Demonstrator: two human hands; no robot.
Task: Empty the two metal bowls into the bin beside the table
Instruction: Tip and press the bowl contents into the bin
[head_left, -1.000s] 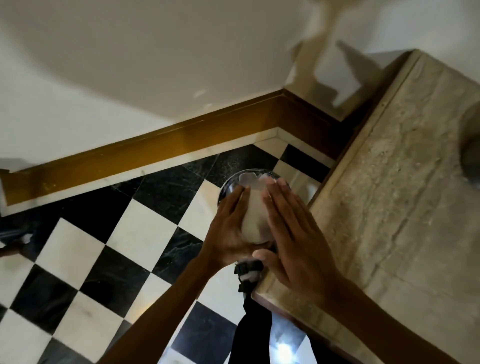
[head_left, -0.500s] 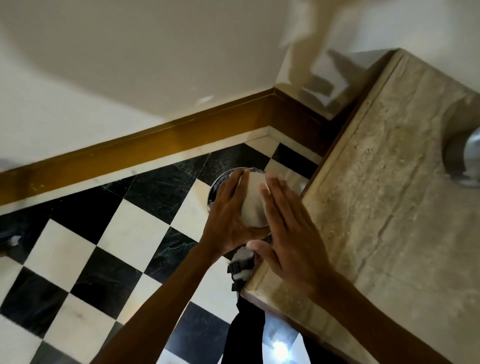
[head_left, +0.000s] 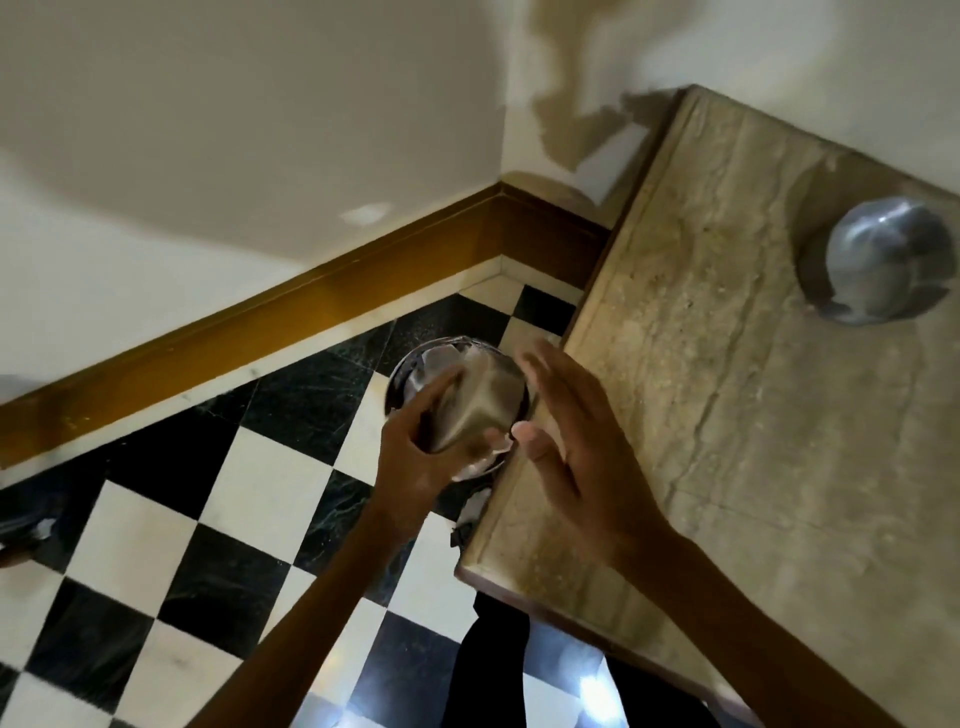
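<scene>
My left hand (head_left: 421, 452) grips a metal bowl (head_left: 480, 402), tipped upside down over a round bin (head_left: 415, 364) on the floor beside the table. White scraps show at the bin's rim. My right hand (head_left: 576, 447) hovers just right of the bowl with fingers spread, a small gap between it and the metal. A second metal bowl (head_left: 878, 260) rests on the stone table top (head_left: 727, 415) near its far right side. Most of the bin is hidden behind the held bowl and my hands.
The floor is black and white checkered tile (head_left: 208, 519). A brown skirting board (head_left: 260, 332) runs along the white wall. The table's edge passes right beside the bin. A small black and white object (head_left: 470, 514) sits under the table corner.
My right hand has come off the upturned bowl and opened. The bowl has tilted in my left hand. The view shifted, bringing the second bowl fully into sight.
</scene>
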